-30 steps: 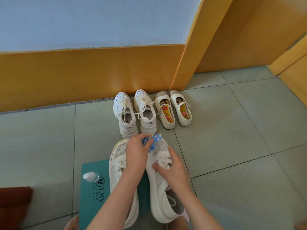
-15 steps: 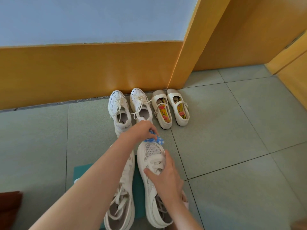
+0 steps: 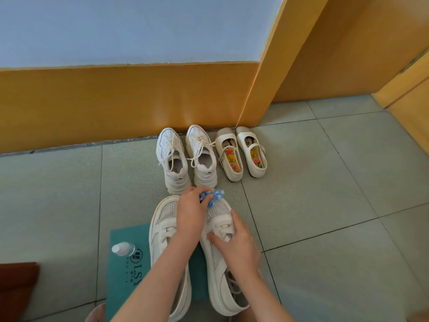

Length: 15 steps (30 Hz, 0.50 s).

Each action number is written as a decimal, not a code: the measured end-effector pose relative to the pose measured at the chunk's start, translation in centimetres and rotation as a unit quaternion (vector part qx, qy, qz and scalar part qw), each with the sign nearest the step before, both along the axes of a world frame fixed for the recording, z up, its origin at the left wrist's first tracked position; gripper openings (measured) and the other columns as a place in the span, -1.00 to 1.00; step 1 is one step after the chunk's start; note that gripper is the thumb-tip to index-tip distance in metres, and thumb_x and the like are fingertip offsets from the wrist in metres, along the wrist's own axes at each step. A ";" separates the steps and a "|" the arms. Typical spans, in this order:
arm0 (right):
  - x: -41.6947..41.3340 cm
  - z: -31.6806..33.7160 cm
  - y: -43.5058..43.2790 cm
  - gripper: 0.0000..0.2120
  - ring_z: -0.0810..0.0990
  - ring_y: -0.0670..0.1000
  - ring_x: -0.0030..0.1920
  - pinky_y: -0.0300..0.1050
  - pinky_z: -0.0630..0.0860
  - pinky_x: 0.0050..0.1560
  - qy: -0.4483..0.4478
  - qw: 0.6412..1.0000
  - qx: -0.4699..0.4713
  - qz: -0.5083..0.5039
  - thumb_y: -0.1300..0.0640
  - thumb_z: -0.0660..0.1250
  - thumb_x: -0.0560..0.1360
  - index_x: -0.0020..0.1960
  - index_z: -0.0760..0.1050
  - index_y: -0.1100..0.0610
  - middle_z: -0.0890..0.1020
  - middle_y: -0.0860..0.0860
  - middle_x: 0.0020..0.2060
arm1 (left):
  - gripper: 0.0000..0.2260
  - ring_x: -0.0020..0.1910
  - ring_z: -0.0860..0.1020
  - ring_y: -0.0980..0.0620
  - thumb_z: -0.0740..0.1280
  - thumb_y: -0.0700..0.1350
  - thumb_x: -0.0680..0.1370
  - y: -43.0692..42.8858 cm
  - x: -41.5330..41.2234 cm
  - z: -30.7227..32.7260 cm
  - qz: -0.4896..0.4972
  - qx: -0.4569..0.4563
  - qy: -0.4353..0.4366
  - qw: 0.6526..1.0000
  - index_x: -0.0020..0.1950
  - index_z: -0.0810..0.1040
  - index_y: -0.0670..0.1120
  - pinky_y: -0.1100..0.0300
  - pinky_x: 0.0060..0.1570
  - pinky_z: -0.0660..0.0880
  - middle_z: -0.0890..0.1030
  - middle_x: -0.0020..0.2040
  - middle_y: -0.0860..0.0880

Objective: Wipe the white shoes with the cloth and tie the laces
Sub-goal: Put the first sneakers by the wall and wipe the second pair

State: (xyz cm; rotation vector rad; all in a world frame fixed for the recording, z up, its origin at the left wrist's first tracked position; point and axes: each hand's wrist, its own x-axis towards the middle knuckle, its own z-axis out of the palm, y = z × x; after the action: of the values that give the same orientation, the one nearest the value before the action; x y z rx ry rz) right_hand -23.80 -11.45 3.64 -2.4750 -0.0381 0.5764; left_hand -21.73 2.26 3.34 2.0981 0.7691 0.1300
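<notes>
While our left hand (image 3: 192,211) pinches the blue cloth (image 3: 213,195) on the toe of the white shoe (image 3: 220,211), just beyond our right hand (image 3: 239,246) gripping its laced middle, hard strokes could skid the shoe sideways.

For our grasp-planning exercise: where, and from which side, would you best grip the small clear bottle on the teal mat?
Probably grip the small clear bottle round its body, below the white cap, coming from the left: it seems upright, bare tile floor lies that side, and a white mesh shoe sits close on its right.
</notes>
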 end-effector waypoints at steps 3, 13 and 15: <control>0.3 -0.3 -0.3 -0.16 0.51 -0.08 0.20 -0.04 0.51 0.12 0.014 1.000 0.022 -0.016 -0.27 0.44 0.30 0.48 0.16 -0.15 0.47 -0.13 0.30 | -0.77 -0.08 0.41 0.14 0.34 -0.11 0.53 -1.3 -0.7 0.3 0.068 -0.032 -0.015 0.997 0.17 0.59 -0.09 0.38 -0.14 0.24 0.55 0.04 -0.07; 2.1 0.3 -1.9 -0.19 0.50 -0.17 0.05 -0.26 0.39 0.03 0.106 0.984 0.144 -0.028 -0.09 0.49 0.34 0.49 0.21 -0.03 0.51 -0.18 0.07 | -0.82 -0.03 0.46 0.12 0.36 -0.13 0.51 -4.2 -2.9 1.0 0.158 -0.110 -0.038 0.981 0.11 0.61 -0.06 0.32 -0.02 0.33 0.55 0.06 -0.01; 2.2 0.2 -1.9 -0.20 0.51 -0.20 0.03 -0.29 0.39 0.02 0.113 0.981 0.156 -0.027 -0.08 0.50 0.34 0.48 0.23 -0.01 0.53 -0.19 0.07 | -0.82 -0.02 0.46 0.12 0.37 -0.14 0.51 -4.6 -3.6 1.0 0.162 -0.118 -0.043 0.979 0.11 0.61 -0.06 0.31 0.01 0.34 0.55 0.07 -0.01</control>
State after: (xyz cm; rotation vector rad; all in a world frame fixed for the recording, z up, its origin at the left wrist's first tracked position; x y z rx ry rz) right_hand -21.60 -13.39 3.86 -2.0890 0.0262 0.7623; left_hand -25.31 -2.33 4.37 1.7230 1.0176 0.2895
